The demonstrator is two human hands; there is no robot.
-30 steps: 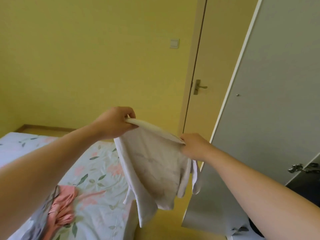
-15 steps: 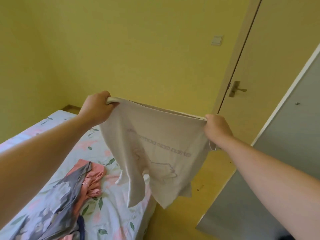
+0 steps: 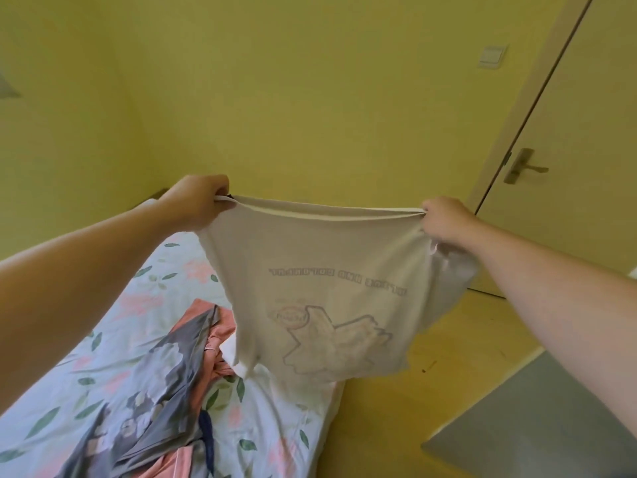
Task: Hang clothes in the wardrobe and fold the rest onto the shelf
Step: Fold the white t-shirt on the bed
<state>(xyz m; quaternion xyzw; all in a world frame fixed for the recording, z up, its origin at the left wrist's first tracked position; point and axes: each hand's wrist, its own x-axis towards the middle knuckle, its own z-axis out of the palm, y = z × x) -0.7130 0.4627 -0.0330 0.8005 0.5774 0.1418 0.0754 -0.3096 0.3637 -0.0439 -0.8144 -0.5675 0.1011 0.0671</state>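
Held item: white T-shirt [image 3: 320, 281], frame centre, in the air, with its hem pulled taut between both hands and the rest hanging free. The left hand [image 3: 198, 198] is at the shirt's 10 o'clock, fingers clenched round the hem corner. The right hand [image 3: 444, 219] is at 2 o'clock, grasping the other corner with cloth bunched below it. Its fingertips are behind the back of the hand, not visible. The shirt is upside down: the print shows faintly through the fabric, inverted, and the lettering is not legible. One sleeve dangles at the shirt's 7 o'clock.

Around:
- A bed [image 3: 138, 291] with a floral sheet fills 7–9 o'clock of the frame.
- On it, a crumpled grey floral garment [image 3: 165, 370] lies over a pink garment [image 3: 224, 322]. A dark blue strip [image 3: 206, 429] runs at the pile's near end.
- The yellow wall [image 3: 310, 98] is behind. The door [image 3: 586, 132] at 2 o'clock is shut, with its handle [image 3: 522, 166] on the left side. A light switch [image 3: 492, 56] is at 1 o'clock, just beside the door frame.
- The wooden floor [image 3: 396, 408] is at 5–6 o'clock.

Occlusion and unknowns:
- The hanging sleeve overlaps the pink garment in this view. Can't tell if they touch.
- The shirt hides the bed's far corner.
- The grey panel [image 3: 534, 426] at 5 o'clock is cut by the frame edge and the right forearm.
- The grey shape [image 3: 7, 86] at the left edge, 10 o'clock, is cut off and unidentifiable.
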